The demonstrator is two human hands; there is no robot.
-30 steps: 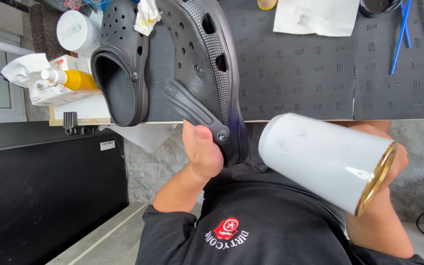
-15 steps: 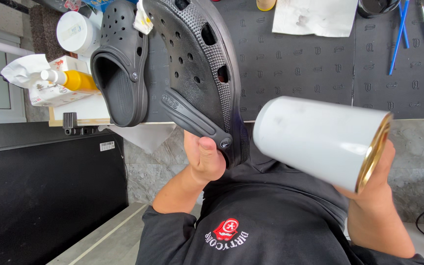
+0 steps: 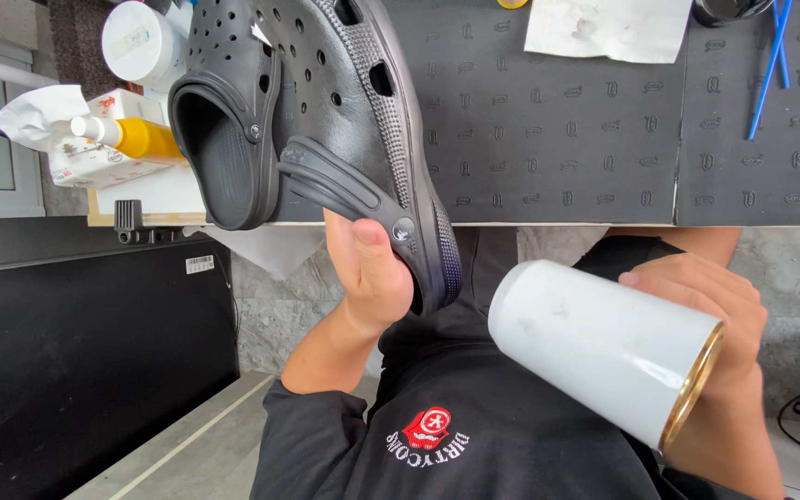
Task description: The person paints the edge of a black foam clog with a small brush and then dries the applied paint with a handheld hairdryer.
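Left hand (image 3: 372, 268) grips black clog (image 3: 363, 120) — right hand (image 3: 706, 306) holds white can (image 3: 594, 347).

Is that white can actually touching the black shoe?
Apart. The head view shows dark clothing between the white can and the black shoe's heel end.

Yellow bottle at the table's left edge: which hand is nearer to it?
Left. The left hand, holding the black clog, is below-right of the yellow bottle; the right hand, on the white cylinder, is much farther right.
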